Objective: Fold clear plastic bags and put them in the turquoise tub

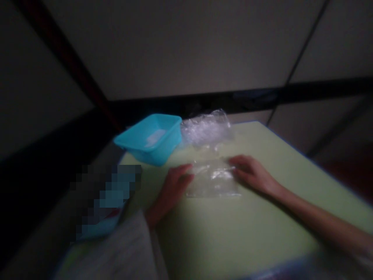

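Note:
A clear plastic bag (214,184) lies flat on the pale green table (212,233), its lower edge straight and its surface shiny. My left hand (176,181) is at the bag's left side, thumb and fingers apart, with the fingertips at its edge. On the opposite side, my right hand (253,173) reaches in from the right, its fingers stretched toward the bag's upper right edge and the thumb apart from them. Blur hides whether the fingertips press on the plastic.
At the back left of the table stands a turquoise plastic basket (167,151) with a whitish item (155,137) inside. Beside it is a heap of crumpled clear plastic (206,128). A pixelated patch covers something blue-green at the left edge. A panelled wall (189,46) rises behind.

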Demonstrator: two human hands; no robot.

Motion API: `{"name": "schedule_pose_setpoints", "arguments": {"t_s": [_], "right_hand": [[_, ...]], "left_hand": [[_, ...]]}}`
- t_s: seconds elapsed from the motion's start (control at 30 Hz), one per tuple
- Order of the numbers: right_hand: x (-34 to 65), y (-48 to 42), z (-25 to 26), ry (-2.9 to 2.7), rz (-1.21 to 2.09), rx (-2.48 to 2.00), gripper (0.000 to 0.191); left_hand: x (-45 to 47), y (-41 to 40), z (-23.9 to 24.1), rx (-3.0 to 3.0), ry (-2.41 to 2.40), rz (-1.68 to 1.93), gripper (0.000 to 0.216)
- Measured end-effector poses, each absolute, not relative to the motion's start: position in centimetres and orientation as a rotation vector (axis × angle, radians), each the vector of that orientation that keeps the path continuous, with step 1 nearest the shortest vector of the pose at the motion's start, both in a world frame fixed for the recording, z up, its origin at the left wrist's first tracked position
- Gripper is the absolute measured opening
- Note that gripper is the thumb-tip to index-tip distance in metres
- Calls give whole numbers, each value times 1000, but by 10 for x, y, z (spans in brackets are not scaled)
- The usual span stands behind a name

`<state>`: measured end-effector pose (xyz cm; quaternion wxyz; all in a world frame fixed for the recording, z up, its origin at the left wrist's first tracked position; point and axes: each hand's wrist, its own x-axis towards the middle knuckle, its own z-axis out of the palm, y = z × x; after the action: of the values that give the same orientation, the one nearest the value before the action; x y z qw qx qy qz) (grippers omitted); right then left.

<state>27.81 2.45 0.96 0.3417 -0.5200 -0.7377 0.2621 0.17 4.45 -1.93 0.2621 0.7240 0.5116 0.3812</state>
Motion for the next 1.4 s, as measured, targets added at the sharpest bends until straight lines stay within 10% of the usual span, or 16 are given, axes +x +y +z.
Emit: {"name": "schedule_pose_setpoints", "arguments": {"t_s": [1.4], "right_hand": [[284, -5, 25, -2823, -373, -650, 30]], "left_hand": [[-26, 15, 7, 2941, 883, 657, 21]]}}
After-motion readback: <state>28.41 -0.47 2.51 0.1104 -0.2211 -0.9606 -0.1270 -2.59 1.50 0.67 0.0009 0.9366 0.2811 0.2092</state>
